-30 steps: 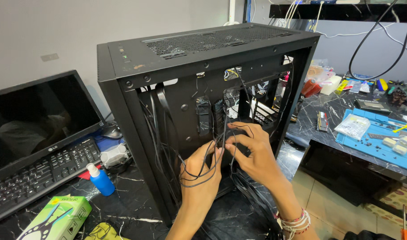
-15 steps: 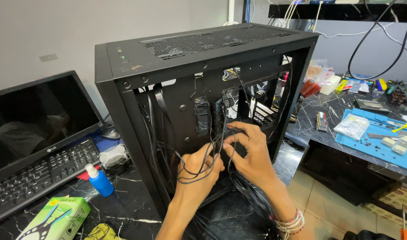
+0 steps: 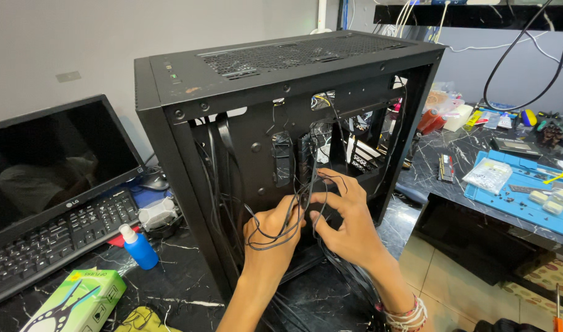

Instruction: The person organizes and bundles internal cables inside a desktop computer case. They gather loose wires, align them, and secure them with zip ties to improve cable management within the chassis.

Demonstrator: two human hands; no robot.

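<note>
Far left: laptop (image 3: 54, 184) sitting open on the dark marbled surface (image 3: 183, 276), screen dark; green box (image 3: 72, 304) and blue bottle (image 3: 137, 246) lying near it. Centre: black PC case (image 3: 281, 123) standing upright, side panel off, back of the tray facing the camera. Left hand (image 3: 272, 237) is pressing against the tray low down, fingers (image 3: 287, 215) curled tight round a loop of thin black cables (image 3: 275, 240), which is hanging just below the knuckles. Right hand (image 3: 349, 218) sitting just right of it, touching the same bundle, fingers bent and partly apart, pinching cable strands against the tray. Far right: blue mat (image 3: 515, 197) with small parts.
</note>
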